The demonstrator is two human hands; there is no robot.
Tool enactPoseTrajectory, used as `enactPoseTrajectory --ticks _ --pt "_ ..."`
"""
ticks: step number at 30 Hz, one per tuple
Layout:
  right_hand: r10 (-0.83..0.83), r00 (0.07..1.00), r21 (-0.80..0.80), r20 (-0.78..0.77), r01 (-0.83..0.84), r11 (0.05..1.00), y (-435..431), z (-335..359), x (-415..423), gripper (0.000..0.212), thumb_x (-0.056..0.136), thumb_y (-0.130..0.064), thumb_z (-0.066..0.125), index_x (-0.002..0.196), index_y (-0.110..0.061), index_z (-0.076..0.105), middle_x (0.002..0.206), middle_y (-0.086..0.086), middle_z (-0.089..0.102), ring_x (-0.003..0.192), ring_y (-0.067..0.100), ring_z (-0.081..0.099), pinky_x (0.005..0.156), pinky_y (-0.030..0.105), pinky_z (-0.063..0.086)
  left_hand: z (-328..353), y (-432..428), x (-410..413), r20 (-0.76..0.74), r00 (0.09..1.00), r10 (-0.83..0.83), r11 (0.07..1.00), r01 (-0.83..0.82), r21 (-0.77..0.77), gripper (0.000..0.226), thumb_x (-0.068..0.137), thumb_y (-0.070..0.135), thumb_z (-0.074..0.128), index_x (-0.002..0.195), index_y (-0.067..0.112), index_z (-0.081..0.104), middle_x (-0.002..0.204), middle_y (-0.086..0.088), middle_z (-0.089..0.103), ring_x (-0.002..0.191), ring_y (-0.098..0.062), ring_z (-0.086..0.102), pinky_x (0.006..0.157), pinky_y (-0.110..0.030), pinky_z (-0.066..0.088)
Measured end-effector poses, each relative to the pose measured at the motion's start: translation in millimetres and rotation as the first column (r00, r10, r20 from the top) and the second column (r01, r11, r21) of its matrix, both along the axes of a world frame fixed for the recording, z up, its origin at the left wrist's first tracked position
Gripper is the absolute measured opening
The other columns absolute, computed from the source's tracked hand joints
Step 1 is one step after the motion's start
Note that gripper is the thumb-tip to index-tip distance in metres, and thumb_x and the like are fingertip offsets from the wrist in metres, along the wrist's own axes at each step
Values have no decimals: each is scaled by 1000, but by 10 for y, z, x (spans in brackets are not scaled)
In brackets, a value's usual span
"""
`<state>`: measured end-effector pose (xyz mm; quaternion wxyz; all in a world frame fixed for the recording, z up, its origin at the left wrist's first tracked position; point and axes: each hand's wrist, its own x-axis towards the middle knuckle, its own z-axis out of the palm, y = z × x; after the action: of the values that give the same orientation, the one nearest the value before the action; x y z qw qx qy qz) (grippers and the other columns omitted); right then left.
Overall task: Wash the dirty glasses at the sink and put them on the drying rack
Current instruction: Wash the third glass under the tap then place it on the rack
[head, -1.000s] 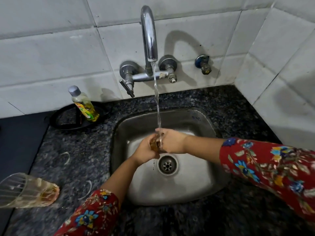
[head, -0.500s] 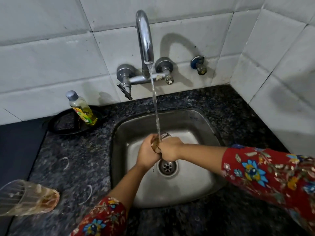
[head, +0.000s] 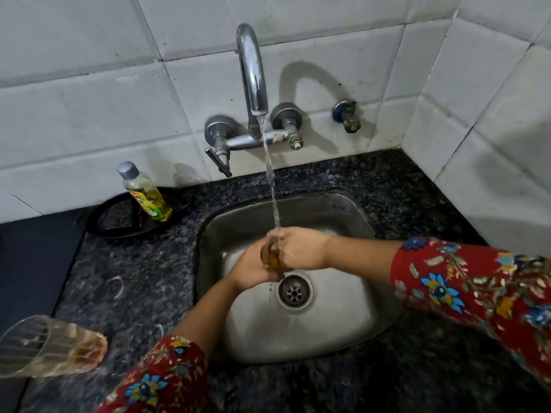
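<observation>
Stainless steel forms the square sink basin (head: 343, 317), whose round drain strainer (head: 294, 292) sits near its middle. Above the drain, a small clear glass with amber residue (head: 272, 257) is held between both hands, under the thin stream of water (head: 270, 174) falling from the curved chrome tap (head: 252, 70). A second ribbed clear glass with brownish dregs (head: 50, 347) stands on the worktop at the lower left, well apart from the sink. A clear bottle of yellow-green dish liquid with a grey cap (head: 146, 193) stands in a shallow round black tray (head: 104, 222) against the wall, left of the sink.

The worktop (head: 134, 278) is dark speckled granite, marked with pale ring stains. White tiles (head: 89, 99) cover the wall behind and the side wall at the right, meeting in a corner.

The left hand (head: 252, 269) reaches in from below, its fingers curled around the glass's near side. The right hand (head: 301, 248) comes in from the right, its fingers wrapped over the glass's top and far side, water running over them. Both arms wear red floral sleeves (head: 477, 284).
</observation>
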<state>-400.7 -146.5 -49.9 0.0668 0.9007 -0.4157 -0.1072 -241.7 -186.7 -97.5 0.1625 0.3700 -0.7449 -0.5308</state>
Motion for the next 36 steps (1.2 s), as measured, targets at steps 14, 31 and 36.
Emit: enactPoseTrajectory --ticks 14,31,36 --pt "-225 962 158 -157 249 955 90 -72 168 23 91 -11 47 108 -10 62 117 10 63 106 26 58 81 32 43 -44 62 -92 -45 993 109 994 -110 -20 60 55 -5 83 108 9 59 97 4 67 82 12 62 74 -6 47" --pt "-179 973 159 -143 201 967 60 -167 173 27 95 -12 41 103 -18 66 113 3 64 118 24 50 115 39 17 37 96 20 -13 1000 13 996 -14 -92 57 48 6 74 97 31 59 94 16 64 87 13 62 77 -14 47" --pt "-890 197 882 411 162 443 224 -258 473 39 82 8 44 87 -21 69 97 2 62 99 24 54 70 22 44 -70 116 126 327 925 195 941 -83 -327 55 51 23 79 102 23 59 96 5 66 91 -17 63 75 -38 54"
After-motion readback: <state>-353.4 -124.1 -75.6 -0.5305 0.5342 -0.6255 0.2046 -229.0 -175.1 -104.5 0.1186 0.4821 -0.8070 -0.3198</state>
